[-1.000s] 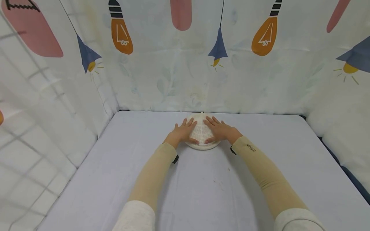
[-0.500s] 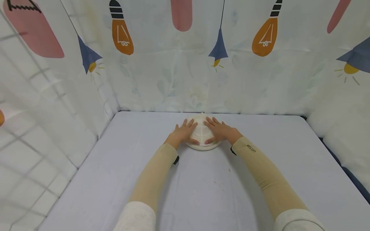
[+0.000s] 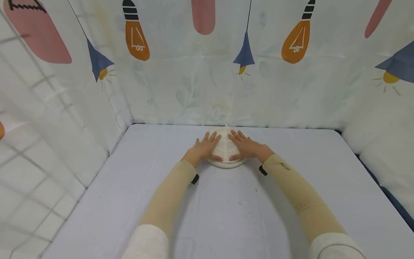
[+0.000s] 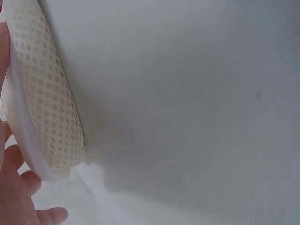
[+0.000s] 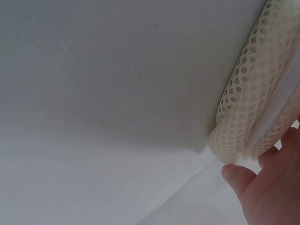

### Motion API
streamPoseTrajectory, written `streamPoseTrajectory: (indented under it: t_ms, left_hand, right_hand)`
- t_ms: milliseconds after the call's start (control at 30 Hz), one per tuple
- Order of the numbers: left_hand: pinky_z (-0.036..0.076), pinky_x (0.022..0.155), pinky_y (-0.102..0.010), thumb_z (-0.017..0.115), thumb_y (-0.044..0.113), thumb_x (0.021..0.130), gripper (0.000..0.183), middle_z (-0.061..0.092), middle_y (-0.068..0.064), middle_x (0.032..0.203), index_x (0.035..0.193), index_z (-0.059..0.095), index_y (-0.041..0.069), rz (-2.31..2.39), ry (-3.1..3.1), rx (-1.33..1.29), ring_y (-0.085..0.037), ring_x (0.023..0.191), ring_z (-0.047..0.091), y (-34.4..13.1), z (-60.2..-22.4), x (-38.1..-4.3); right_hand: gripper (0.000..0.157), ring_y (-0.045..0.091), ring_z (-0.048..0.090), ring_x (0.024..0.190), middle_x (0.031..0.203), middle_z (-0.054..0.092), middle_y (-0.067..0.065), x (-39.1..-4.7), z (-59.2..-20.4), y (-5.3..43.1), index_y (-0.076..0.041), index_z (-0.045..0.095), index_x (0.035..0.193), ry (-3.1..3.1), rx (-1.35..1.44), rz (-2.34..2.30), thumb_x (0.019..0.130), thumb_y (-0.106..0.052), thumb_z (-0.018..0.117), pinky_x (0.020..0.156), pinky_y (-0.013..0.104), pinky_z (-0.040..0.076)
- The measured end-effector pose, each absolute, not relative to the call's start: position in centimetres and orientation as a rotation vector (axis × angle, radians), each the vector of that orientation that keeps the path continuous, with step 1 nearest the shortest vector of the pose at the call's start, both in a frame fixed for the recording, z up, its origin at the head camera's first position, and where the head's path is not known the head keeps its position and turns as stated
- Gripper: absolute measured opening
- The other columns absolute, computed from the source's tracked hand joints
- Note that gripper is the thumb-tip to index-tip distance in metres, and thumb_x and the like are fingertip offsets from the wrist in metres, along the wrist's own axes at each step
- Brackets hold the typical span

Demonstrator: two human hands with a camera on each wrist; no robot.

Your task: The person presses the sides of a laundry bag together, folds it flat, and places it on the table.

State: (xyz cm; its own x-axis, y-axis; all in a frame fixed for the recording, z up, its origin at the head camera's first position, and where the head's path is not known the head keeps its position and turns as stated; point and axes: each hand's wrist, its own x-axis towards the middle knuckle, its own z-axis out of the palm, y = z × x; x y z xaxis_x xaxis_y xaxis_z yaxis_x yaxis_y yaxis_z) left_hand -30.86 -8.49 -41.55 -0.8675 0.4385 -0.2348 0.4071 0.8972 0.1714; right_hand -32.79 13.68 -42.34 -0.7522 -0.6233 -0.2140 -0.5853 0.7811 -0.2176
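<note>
A cream, dome-shaped mesh laundry bag (image 3: 226,148) sits on the white-covered table near its far edge, its thick rounded rim toward me. My left hand (image 3: 203,149) lies on the bag's left side, fingers spread and nearly straight. On the opposite side rests my right hand (image 3: 248,147), spread the same way, and the two thumbs point at each other across the front. Close up in the left wrist view, the mesh bag (image 4: 49,98) shows a pale smooth band, with fingertips (image 4: 31,182) at its edge. The right wrist view shows the right hand (image 5: 276,185) against the honeycomb mesh.
The table (image 3: 223,212) has a pale cloth over it with a few small specks. Behind it hangs a white curtain (image 3: 194,90) printed with lamps and bulbs. More curtain closes off the left and right sides.
My right wrist and forearm have shifted slightly to the right, showing more of the black wrist strap. The left forearm has edged a little left. Both hands and the mesh bag stay in place.
</note>
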Motion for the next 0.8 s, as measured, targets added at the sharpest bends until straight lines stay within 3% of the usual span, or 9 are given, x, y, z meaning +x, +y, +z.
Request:
streamPoseTrajectory:
  t_ms: [400, 800]
  left_hand:
    - [0.007, 0.103, -0.063, 0.058, 0.067, 0.074, 0.106, -0.010, -0.003, 0.154, 0.151, 0.000, 0.022, 0.210, 2.792, 0.636, -0.031, 0.138, -0.013, -8.7, -41.5, -30.6]
    - [0.005, 0.104, -0.062, 0.045, 0.068, 0.081, 0.098, -0.010, -0.002, 0.155, 0.150, -0.003, 0.018, 0.215, 2.828, 0.642, -0.028, 0.139, -0.012, -9.1, -41.8, -30.3]
  right_hand:
    - [0.110, 0.031, -0.015, 0.137, 0.152, -0.019, 0.007, -33.0, -42.6, 14.0, -0.013, -0.005, 0.150, 2.702, -0.925, -0.199, 0.075, -0.073, 0.049, 0.104, 0.060, 0.012]
    - [0.096, 0.032, -0.012, 0.138, 0.154, -0.013, 0.010, -31.8, -41.9, 14.5, -0.005, -0.005, 0.148, 2.738, -0.904, -0.342, 0.088, -0.061, 0.046, 0.106, 0.057, 0.010]
